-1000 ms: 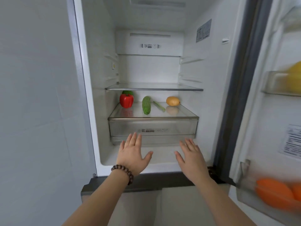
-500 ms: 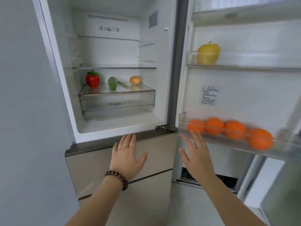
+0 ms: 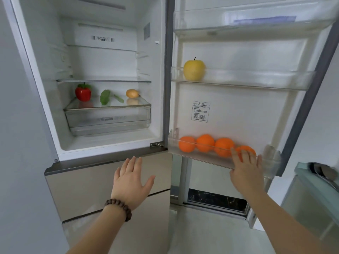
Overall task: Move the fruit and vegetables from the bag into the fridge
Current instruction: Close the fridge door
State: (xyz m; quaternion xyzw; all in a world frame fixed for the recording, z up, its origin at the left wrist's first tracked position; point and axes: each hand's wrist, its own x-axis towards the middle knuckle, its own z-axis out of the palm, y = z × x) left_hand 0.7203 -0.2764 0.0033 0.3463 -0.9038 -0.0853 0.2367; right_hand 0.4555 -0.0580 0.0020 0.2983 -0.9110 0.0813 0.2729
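Oranges [image 3: 205, 146] line the lowest door bin [image 3: 264, 166], a yellow apple [image 3: 194, 70] the bin above, a red pepper [image 3: 83, 92] the crisper lid. Our left hand [image 3: 130, 182] and right hand [image 3: 246, 173] are released, empty. We judge stocking done; closing the door comes next. Door label [image 3: 200, 111] illegible.

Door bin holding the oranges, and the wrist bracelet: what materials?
Door bin: clear, glossy rigid plastic by its look; the oranges show through its front wall. Bracelet on the left wrist: round dark brown beads, matte, probably wood, though the picture cannot settle it.
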